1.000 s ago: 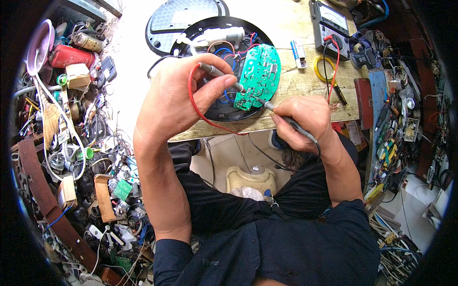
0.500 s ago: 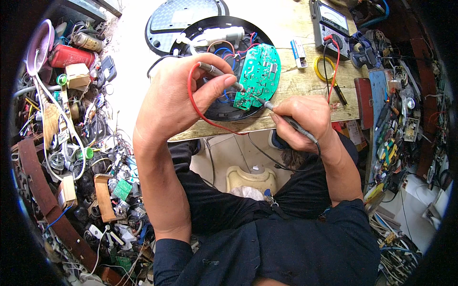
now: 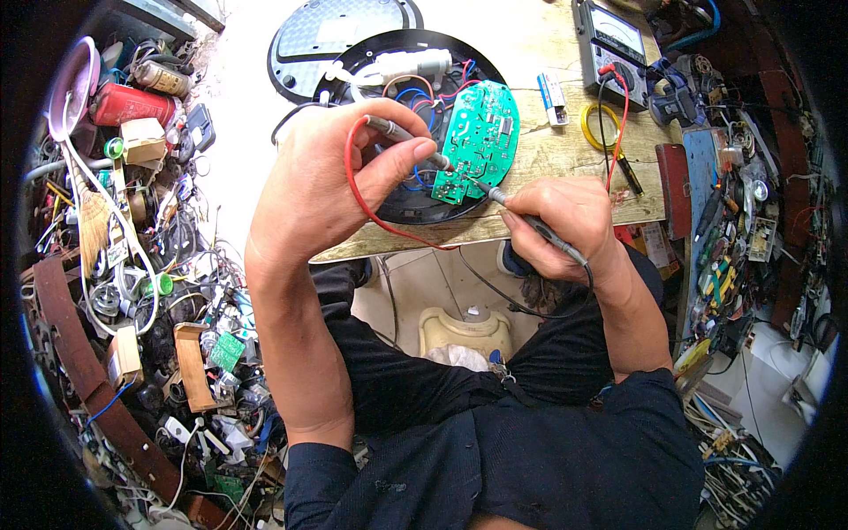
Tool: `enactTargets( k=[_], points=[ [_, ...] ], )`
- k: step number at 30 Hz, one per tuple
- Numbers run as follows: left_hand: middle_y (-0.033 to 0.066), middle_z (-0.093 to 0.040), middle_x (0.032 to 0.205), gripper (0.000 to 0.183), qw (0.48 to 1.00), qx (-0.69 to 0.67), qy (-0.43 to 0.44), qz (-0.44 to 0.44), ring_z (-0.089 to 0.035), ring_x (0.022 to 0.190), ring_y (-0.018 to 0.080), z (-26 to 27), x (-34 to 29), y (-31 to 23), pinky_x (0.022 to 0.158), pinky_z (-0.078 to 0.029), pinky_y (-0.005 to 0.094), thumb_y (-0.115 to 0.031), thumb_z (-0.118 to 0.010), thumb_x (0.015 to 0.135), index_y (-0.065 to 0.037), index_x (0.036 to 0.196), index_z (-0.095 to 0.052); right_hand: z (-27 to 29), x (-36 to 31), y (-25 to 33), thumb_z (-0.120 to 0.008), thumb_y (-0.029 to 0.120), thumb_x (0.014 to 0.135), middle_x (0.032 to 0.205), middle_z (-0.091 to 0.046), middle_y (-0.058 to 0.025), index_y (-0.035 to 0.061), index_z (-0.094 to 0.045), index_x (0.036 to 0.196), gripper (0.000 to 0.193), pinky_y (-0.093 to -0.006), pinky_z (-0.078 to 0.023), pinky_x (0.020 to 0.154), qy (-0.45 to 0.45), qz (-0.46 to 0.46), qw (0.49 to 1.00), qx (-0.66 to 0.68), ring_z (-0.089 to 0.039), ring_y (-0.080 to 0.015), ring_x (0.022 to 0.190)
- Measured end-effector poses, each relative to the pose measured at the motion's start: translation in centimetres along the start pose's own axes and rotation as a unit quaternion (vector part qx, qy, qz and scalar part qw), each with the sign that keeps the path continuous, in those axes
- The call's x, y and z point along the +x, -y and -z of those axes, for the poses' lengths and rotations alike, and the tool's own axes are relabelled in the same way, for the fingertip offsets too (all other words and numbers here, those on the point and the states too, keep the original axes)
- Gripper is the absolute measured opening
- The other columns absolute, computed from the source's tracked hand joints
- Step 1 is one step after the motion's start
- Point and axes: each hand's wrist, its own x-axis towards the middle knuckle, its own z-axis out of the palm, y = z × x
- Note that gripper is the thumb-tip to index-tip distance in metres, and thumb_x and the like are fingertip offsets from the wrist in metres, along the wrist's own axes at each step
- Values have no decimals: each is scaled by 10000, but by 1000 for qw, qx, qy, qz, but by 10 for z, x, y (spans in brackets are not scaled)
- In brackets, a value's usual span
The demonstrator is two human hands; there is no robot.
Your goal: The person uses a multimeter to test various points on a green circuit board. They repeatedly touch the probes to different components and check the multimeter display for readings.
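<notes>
Very little has moved since the earlier frames: both hands keep their places, and only the green board seems tilted by a small amount. Left hand is closed in a pinch, thumb and forefinger holding a slim grey probe, from whose back end a smooth red lead bends down; its other fingers are mostly hidden. Right hand is closed like around a pencil, gripping a dark tapered probe with a black lead. Both tips point to the nearer part of the circuit board, but I cannot tell if the metal touches. This board is thin, glossy and green, with a rounded outer side, dotted with solder points and small dark parts. It rests slanted on the right side of a round black plastic housing, close to the near edge of the worktop. Inside lie coloured wires and a white plastic cylinder. Behind it, toward the far edge, is a rounded grey patterned lid. The worktop is of rough, grained wood; along its right edge are a yellow ring, a small box and, farther back, a dark needle meter.
</notes>
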Motion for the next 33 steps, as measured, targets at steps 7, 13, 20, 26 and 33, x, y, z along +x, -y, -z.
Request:
enactTargets(
  k=[7, 13, 20, 26, 33],
  points=[
    [53, -719, 765, 158, 998, -9, -34, -46, -635, 675, 82, -4, 1, 9, 620, -510, 268, -139, -807, 996, -11, 1082, -779, 0, 1, 1, -796, -19, 770, 737, -702, -98, 52, -712, 910, 177, -382, -547, 551, 4, -3, 1000, 0, -713, -274, 614],
    [37, -774, 930, 164, 1000, 25, 8, 9, -689, 845, 70, 2, 1, -3, 734, -548, 247, -99, -785, 1023, 13, 1141, -761, 0, -2, -3, -788, -7, 765, 748, -712, -103, 46, -721, 932, 188, -396, -555, 557, -3, 11, 1000, 1, -724, -277, 628],
    [31, -768, 965, 145, 999, -9, 6, 42, -687, 881, 73, 0, -1, 0, 773, -542, 243, -84, -766, 1032, 13, 1140, -754, 3, 1, 2, -786, 14, 784, 761, -716, -106, 49, -718, 901, 140, -396, -570, 571, 16, -2, 1000, -1, -728, -290, 649],
    [21, -704, 779, 157, 999, -28, -27, -15, -581, 688, 51, -5, 0, 5, 619, -461, 251, -103, -798, 993, 11, 1098, -767, 6, -3, 0, -794, -3, 730, 746, -720, -97, 47, -711, 889, 187, -389, -573, 562, -27, 45, 999, 14, -724, -265, 612],
    [-16, -644, 696, 129, 999, -27, -27, -16, -484, 596, 30, -5, 0, 6, 529, -367, 255, -97, -795, 985, 0, 1068, -774, 22, 2, -4, -819, 12, 756, 776, -734, -99, 39, -720, 956, 224, -381, -561, 545, -99, 77, 992, -7, -719, -263, 605]
  ],
)
